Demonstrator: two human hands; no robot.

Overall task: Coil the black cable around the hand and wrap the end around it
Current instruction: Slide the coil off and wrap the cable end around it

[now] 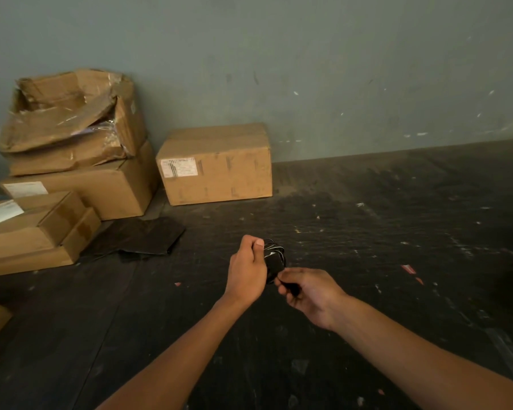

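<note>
The left hand (248, 269) closes its grip around the coiled black cable (274, 257), while the right hand (308, 292) pinches the cable's end just below the coil, above the dark floor (367, 232), well apart from the cardboard box (215, 164).

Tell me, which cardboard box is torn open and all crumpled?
The top box of the stack by the wall on the left: its flaps are ripped and crushed. The box standing alone beside it is closed and neat.

Storeroom / warehouse corner
Stacked cardboard boxes (71, 179) with shipping labels — scuffed dark floor (367, 232), bare marked wall (308, 69).
</note>
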